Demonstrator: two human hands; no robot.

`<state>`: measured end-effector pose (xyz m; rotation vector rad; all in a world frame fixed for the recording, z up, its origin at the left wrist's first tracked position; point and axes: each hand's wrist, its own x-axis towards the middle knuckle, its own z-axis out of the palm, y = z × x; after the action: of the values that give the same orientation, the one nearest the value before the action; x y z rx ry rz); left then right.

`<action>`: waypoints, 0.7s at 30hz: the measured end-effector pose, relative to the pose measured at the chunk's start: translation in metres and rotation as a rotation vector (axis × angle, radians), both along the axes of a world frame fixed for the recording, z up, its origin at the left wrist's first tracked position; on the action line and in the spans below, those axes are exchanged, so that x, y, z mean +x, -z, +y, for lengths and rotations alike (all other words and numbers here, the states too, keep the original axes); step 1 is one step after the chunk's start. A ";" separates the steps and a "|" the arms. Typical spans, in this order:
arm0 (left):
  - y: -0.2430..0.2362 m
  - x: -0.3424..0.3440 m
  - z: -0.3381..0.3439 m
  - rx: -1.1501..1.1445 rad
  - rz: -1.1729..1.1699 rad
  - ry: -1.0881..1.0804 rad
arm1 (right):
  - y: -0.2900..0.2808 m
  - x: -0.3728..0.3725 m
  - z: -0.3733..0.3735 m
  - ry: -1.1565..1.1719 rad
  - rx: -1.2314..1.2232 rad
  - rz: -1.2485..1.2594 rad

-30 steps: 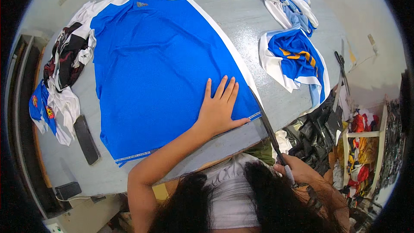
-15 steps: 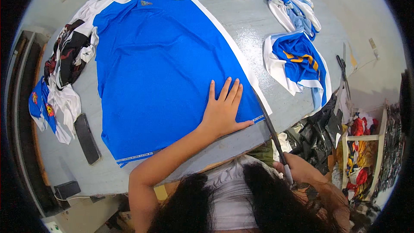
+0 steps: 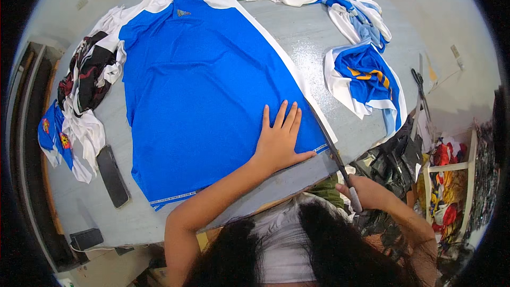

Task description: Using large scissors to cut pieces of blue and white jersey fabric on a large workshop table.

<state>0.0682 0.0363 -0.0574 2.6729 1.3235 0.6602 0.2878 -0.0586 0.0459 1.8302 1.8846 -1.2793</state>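
Grey worktop: blue garment lies spread | left hand: flat on it, fingers splayed, gripping nothing | right hand: curled round scissors, blade along white edge.

Our left grip lies flat near the centre on blue cloth spread over the grey desk, fingers pointing towards 12 o'clock, thumb towards 3. At 4 o'clock, our right grip closes round the handles of dark scissors, their blades along the cloth's white edge. Bunched blue-and-white fabric sits at 2 o'clock, a dark phone-like slab at 8.
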 end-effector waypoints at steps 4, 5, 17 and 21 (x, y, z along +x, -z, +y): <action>0.002 -0.001 0.001 0.002 -0.026 -0.006 | 0.004 -0.004 0.019 -0.020 -0.019 -0.013; 0.002 -0.001 0.001 0.007 -0.039 -0.006 | 0.014 -0.001 0.021 -0.037 -0.011 -0.084; 0.005 -0.002 0.000 0.012 -0.047 -0.007 | 0.006 -0.016 0.041 -0.056 -0.033 -0.129; 0.006 -0.001 -0.002 0.010 -0.062 -0.014 | 0.019 -0.017 0.044 -0.083 0.046 -0.115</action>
<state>0.0670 0.0345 -0.0639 2.6308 1.3281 0.7463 0.2704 -0.0147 0.0272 1.7867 1.9211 -1.0888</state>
